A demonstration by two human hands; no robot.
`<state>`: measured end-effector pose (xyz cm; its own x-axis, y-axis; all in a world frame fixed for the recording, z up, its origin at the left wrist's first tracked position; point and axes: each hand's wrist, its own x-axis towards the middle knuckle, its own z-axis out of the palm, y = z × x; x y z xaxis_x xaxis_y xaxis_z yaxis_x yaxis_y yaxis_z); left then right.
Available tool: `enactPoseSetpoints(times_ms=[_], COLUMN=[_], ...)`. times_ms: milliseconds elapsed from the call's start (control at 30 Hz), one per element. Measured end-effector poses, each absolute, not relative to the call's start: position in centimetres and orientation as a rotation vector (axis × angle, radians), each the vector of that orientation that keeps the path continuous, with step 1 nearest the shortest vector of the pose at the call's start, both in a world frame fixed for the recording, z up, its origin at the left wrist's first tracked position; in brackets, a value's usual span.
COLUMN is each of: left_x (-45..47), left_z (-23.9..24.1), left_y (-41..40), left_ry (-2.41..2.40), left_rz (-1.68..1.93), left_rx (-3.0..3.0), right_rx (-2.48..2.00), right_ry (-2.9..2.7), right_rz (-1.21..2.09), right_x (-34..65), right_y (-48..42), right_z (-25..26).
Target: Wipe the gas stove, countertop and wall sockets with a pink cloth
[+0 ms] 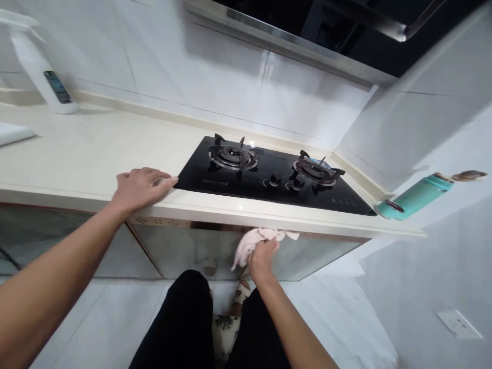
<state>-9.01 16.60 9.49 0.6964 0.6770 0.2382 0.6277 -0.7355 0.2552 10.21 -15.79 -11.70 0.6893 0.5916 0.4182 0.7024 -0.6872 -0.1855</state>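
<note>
My left hand rests on the cream countertop, fingers stretched out, with a fingertip at the corner of the black gas stove. In my right hand is a pale pink cloth, bunched against the upper part of the cabinet front just below the counter's edge. Part of the cloth hangs down to the left of that hand. My right fingers are curled around it and partly hidden.
A white spray bottle stands at the far left of the counter. To the stove's right is a turquoise canister. Above hangs a dark range hood. A wall socket is at lower right. My legs are close to the cabinets.
</note>
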Motion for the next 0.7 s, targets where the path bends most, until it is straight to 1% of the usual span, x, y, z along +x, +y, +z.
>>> enactPoseSetpoints(times_ms=[133, 300, 433, 567, 700], left_x=[-9.1, -8.9, -8.9, -9.1, -9.2], left_z=[9.2, 8.6, 8.5, 8.6, 9.2], left_y=[16.1, 16.4, 16.8, 16.8, 16.5], left_ry=[1.060, 1.124, 1.127, 1.135, 1.104], left_rz=[0.537, 0.565, 0.591, 0.574, 0.503], left_rx=[2.739, 2.713, 2.693, 2.698, 2.745], right_rx=[-2.507, -2.164, -2.006, -1.998, -2.165], right_ry=[-1.285, -1.931, -2.092, -2.095, -1.866], right_rz=[-0.353, -0.266, -0.273, -0.289, -0.411], right_x=[3.7, -1.8, -4.0, -2.8, 2.3], right_y=[-9.0, -1.4, 2.4, 1.3, -5.4], right_z=[-10.8, -8.3, -6.9, -6.7, -7.6])
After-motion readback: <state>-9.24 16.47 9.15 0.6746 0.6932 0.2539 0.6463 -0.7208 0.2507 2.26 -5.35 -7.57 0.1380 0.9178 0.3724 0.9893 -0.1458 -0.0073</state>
